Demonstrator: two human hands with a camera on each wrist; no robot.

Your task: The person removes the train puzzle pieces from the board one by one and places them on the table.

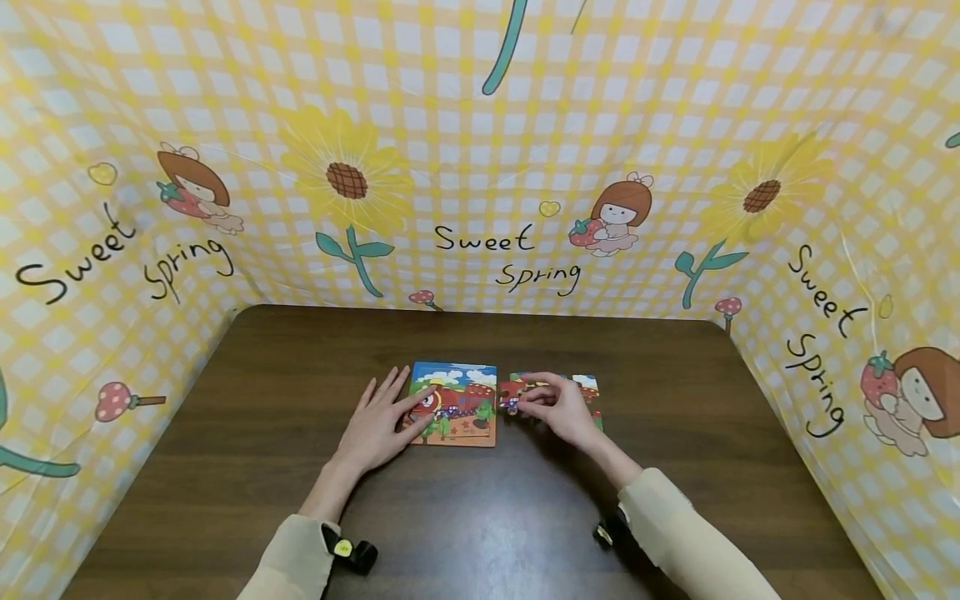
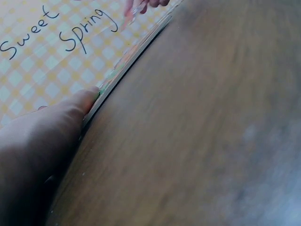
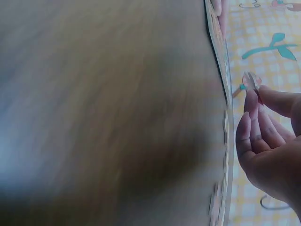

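A flat jigsaw puzzle in a square board [image 1: 476, 435] lies on the table, its picture showing sky, clouds, red shapes and green plants. My left hand [image 1: 375, 429] rests on the board's left side with fingers spread, the thumb [image 2: 87, 100] near its edge in the left wrist view. Just right of the board, my right hand [image 1: 562, 408] pinches a small puzzle piece [image 3: 250, 81] between thumb and fingertips, raised above the table. Loose puzzle pieces [image 1: 587, 384] lie beneath and beside that hand, which partly hides them.
The dark wooden table [image 1: 315, 350] meets a yellow checked cloth [image 1: 465, 167] at the back and sides. Black wrist devices are strapped on both arms, the left one [image 1: 363, 557] above the table's front part.
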